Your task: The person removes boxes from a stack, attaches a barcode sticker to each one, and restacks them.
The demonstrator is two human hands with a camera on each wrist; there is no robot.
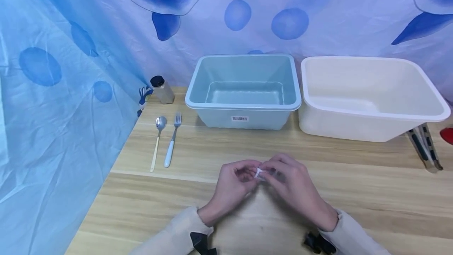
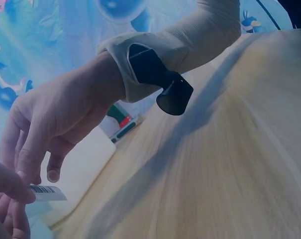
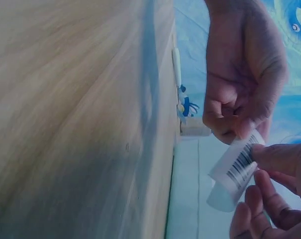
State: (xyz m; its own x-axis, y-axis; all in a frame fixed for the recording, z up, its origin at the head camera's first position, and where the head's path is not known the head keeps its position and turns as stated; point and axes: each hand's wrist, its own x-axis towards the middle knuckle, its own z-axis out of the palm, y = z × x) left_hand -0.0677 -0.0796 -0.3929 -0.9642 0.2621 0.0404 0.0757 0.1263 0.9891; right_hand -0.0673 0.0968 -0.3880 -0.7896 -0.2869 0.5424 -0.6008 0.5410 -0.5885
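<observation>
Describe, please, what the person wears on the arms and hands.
Both hands, left and right, are bare, with no gloves or rings visible. Each arm has a long beige sleeve with a ribbed cuff. A black strap with a small black camera mount sits at each wrist.

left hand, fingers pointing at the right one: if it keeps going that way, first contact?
Likely the barcode sticker that both hands pinch, then at once the right hand behind it. The left hand points right and slightly forward; depth is unclear, but the fingertips nearly meet.
</observation>
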